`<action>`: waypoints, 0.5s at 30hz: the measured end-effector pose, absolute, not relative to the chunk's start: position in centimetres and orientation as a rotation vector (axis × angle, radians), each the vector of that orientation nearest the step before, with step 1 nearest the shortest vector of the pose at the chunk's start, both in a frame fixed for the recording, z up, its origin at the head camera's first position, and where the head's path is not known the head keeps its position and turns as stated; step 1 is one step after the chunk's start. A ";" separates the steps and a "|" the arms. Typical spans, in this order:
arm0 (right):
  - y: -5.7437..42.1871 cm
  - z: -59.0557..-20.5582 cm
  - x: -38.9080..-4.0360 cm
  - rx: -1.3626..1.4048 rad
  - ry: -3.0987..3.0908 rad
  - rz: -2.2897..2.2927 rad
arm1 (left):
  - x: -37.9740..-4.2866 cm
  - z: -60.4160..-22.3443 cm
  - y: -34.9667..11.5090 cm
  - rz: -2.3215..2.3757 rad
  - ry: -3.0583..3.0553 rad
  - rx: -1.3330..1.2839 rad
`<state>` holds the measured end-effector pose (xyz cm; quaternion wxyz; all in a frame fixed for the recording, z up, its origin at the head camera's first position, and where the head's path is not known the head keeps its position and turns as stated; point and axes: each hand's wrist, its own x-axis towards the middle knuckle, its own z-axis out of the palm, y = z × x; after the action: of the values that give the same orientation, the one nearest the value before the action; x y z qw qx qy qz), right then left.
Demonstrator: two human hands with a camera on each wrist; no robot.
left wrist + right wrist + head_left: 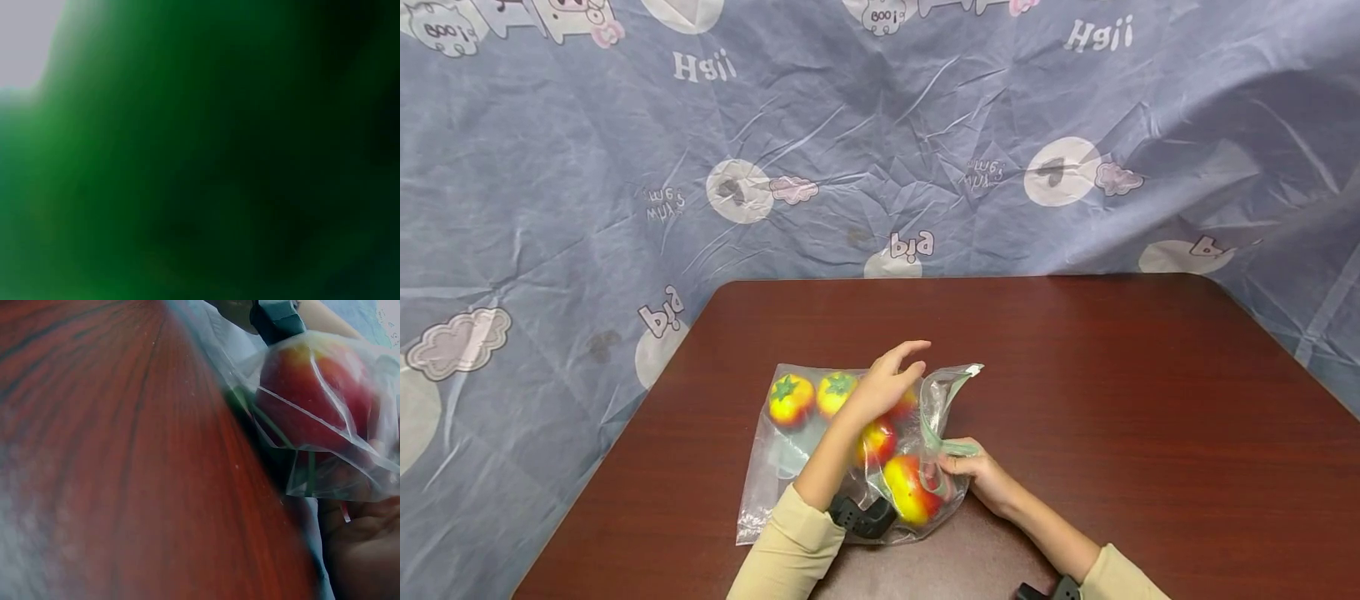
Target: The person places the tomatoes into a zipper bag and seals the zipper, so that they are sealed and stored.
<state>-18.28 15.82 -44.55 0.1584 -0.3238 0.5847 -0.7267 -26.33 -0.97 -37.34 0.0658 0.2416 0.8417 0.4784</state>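
Note:
A clear zip bag (760, 500) lies on the table, with several red-and-yellow tomato-like fruits inside. Green leafy tops show on the fruit at the far left (791, 400) and the one beside it. My left hand (891, 383) is over the bag, fingers extended and thumb apart, its forearm crossing above the plastic and hiding part of the contents. At the bag's green-edged mouth (934, 437), my right hand (988, 482) pinches the rim. The nearest fruit (913, 490) sits just inside that mouth; in the right wrist view this fruit (315, 394) shows through the plastic.
The dark red-brown wooden table (1112, 400) extends to both sides and behind the bag. A printed grey-blue cloth (850, 125) hangs behind its far edge. Black wrist devices (863, 518) are on both arms. Blurred dark green fills most of the left wrist view.

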 end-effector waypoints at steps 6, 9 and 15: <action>16.1 -44.6 -18.2 -0.903 1.658 -2.004 | -25.7 -37.6 -0.4 1.209 2.415 0.960; 16.2 -44.6 -18.2 -0.890 1.657 -1.987 | -25.5 -37.9 -0.2 1.108 2.387 1.069; 16.5 -44.5 -18.7 -0.916 1.631 -1.996 | -25.4 -38.1 0.1 1.024 2.480 1.132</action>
<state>-18.66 16.53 -44.54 0.2015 -0.3279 0.5841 -0.7146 -25.45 0.05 -38.11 0.1145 0.3860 0.8460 0.3494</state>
